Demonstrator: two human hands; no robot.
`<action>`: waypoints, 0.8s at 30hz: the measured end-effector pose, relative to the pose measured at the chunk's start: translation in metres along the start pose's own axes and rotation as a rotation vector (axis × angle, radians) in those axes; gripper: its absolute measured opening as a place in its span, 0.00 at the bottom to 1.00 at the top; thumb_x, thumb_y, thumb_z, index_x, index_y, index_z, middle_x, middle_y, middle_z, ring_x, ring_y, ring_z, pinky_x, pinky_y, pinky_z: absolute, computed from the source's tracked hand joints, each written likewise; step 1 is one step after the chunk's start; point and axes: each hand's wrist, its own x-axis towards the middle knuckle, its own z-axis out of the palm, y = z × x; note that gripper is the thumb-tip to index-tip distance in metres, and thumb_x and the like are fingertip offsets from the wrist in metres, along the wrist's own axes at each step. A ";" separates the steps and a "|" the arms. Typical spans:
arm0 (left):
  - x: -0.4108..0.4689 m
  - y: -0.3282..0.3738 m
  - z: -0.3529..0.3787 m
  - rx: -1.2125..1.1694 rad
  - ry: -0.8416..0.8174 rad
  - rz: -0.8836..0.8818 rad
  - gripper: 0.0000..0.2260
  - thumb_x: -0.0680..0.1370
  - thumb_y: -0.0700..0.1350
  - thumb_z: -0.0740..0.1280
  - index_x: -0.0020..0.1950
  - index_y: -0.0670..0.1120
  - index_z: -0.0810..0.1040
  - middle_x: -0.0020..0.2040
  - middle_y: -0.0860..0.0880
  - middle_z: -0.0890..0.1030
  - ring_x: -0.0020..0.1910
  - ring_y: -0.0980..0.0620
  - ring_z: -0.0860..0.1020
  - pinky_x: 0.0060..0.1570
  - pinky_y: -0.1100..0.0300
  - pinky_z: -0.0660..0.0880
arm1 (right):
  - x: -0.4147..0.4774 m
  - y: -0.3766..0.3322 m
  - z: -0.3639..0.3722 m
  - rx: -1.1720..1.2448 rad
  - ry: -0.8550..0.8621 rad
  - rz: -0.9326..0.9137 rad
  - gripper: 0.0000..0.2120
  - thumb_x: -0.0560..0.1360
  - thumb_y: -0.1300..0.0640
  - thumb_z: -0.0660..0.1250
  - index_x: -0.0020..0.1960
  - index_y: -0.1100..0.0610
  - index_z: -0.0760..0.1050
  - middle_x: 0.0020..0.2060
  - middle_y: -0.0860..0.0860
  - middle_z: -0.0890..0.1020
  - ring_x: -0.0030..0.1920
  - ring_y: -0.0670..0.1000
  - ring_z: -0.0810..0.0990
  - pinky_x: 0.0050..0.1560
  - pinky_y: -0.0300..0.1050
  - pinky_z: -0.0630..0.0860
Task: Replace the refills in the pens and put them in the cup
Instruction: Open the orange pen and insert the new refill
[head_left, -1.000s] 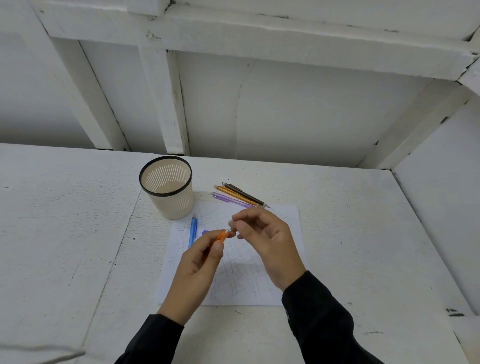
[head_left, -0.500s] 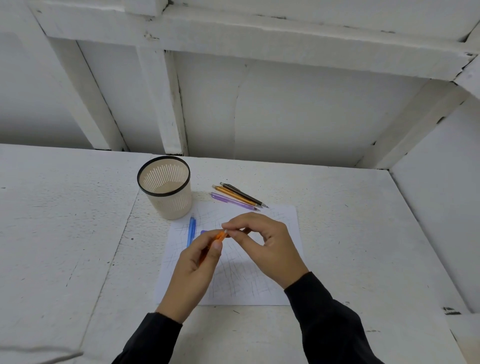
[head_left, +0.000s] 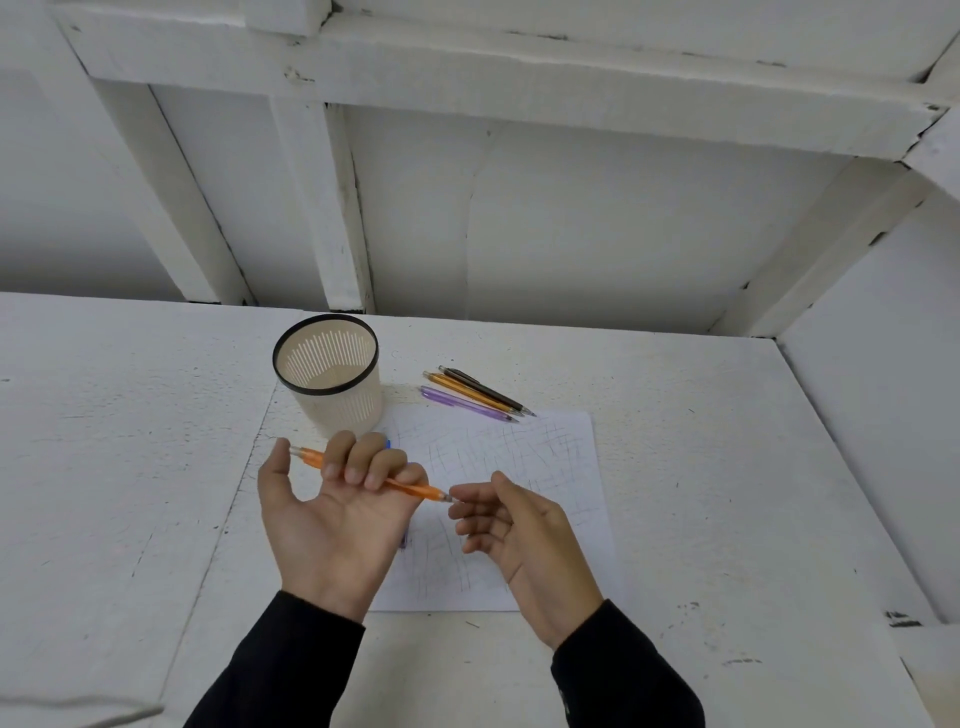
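left hand (head_left: 332, 514) palm up, fingers curled round orange pen (head_left: 415, 488) | right hand (head_left: 524, 535) loosely curled, forefinger touching pen tip | cup (head_left: 337, 410) upright on desk (head_left: 130, 441), three pens (head_left: 475, 396) beside | paper (head_left: 550, 457): crossed scribbles only

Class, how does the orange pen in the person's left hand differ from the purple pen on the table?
The translucent orange plastic pen is held in the left hand; the translucent purple plastic pen lies untouched on the white table. The orange pen is alone; the purple pen lies beside two other pens. Both are slim, neither is in the beige cup.
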 end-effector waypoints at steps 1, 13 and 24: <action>0.001 0.000 -0.002 -0.013 0.002 -0.005 0.18 0.76 0.60 0.59 0.35 0.50 0.59 0.33 0.53 0.59 0.33 0.54 0.58 0.40 0.61 0.60 | -0.001 0.000 0.001 0.049 -0.011 0.012 0.19 0.81 0.56 0.56 0.50 0.66 0.81 0.41 0.61 0.83 0.40 0.52 0.80 0.41 0.44 0.77; 0.001 -0.002 -0.008 -0.064 -0.007 0.010 0.17 0.77 0.60 0.58 0.36 0.51 0.58 0.33 0.53 0.59 0.33 0.55 0.59 0.39 0.61 0.63 | -0.005 -0.005 0.003 0.209 -0.067 0.072 0.19 0.81 0.56 0.56 0.51 0.68 0.81 0.43 0.63 0.83 0.41 0.53 0.81 0.42 0.43 0.79; 0.002 -0.001 -0.011 -0.095 -0.017 0.013 0.17 0.77 0.60 0.59 0.36 0.50 0.60 0.33 0.53 0.60 0.32 0.55 0.60 0.38 0.60 0.65 | -0.005 -0.001 0.003 0.336 -0.138 0.142 0.17 0.78 0.55 0.60 0.53 0.67 0.80 0.47 0.63 0.82 0.44 0.53 0.82 0.45 0.42 0.80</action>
